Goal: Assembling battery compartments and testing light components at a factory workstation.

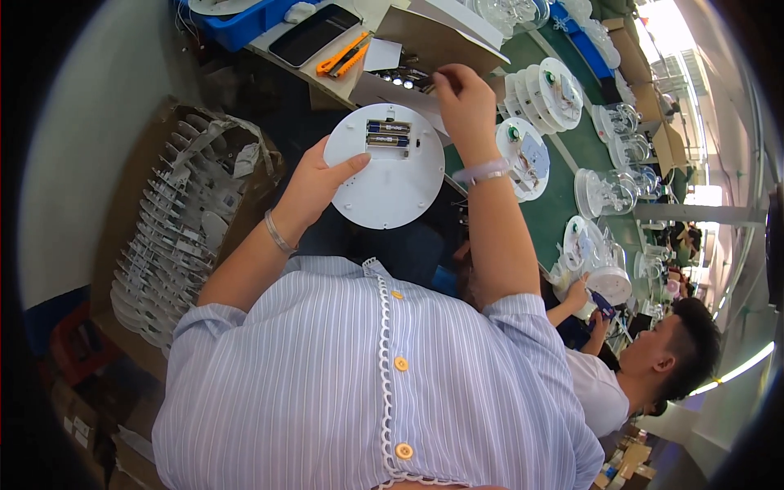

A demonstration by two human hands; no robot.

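My left hand grips a round white plastic base by its left edge, thumb across its face. Two dark AA-style batteries lie side by side in the open compartment near the top of that base. Just beyond, a cardboard box holds several loose batteries. My right hand is at this box with its fingers bent together over the contents; whatever is between the fingertips is too small to make out.
On the table left of the box lie an orange utility knife and a black phone. Stacked white discs and clear domes line the green bench. A carton of white discs stands left. A co-worker sits at right.
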